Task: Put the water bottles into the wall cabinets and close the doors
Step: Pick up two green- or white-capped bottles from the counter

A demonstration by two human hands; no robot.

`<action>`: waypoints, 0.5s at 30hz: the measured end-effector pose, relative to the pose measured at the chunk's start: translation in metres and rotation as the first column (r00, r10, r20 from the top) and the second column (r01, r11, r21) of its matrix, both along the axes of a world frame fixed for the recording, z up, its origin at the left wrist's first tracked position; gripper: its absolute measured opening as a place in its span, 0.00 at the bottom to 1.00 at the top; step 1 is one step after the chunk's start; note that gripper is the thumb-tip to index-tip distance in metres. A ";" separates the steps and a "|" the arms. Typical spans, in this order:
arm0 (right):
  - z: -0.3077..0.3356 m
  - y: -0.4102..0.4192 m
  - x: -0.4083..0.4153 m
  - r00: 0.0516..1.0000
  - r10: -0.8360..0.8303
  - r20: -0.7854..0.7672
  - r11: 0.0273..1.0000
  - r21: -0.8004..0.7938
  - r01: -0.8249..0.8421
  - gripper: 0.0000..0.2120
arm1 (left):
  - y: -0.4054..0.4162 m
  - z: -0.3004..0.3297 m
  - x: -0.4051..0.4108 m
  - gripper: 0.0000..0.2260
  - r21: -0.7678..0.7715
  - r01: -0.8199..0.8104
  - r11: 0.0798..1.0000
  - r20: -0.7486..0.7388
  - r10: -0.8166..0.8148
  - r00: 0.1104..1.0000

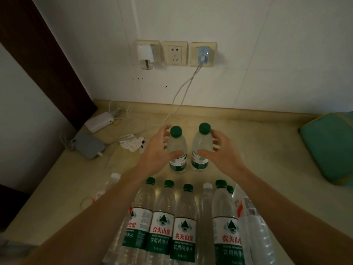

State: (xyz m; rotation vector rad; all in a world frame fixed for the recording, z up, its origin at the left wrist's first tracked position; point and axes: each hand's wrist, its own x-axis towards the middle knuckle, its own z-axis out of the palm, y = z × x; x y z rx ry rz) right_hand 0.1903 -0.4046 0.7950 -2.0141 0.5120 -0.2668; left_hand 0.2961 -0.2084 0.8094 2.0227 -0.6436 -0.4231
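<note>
On the beige surface (pixel 248 150), seen from the head camera, two upright water bottles stand side by side, close to each other but not touching. The left hand (pixel 154 155) reaches forward with the forearm coming from the lower left; its thumb lies across the front of the left bottle (pixel 177 150) and the fingers (pixel 162 131) curl round its far side, so it grips this bottle at the shoulder. The right hand (pixel 221 155) mirrors this pose: its thumb presses the front of the right bottle (pixel 202 148) and the fingers curl behind, holding it.

Both bottles stand near the middle of the surface, with free room behind them up to the white wall (pixel 267 54). Nearer to the person, a row of bottles (pixel 183 226) stands close together at the lower edge of the view. On the left lie a white power bank (pixel 99 122), a grey device (pixel 88 145), thin cables and a crumpled white tissue (pixel 131 143). On the right, a teal bag (pixel 330 150) rests by the edge.

The bottles are of clear ribbed plastic with green screw caps and green and white labels with red characters. The surface looks smooth and a little shiny. Three cream sockets (pixel 174 52) sit on the wall; a white cable (pixel 183 88) hangs from the right one.
</note>
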 end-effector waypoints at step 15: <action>-0.053 0.001 0.012 0.987 -0.043 -0.153 0.999 0.008 0.045 0.32 | -0.013 -0.072 -0.017 0.33 -0.070 -0.219 0.973 -0.129 0.209 0.969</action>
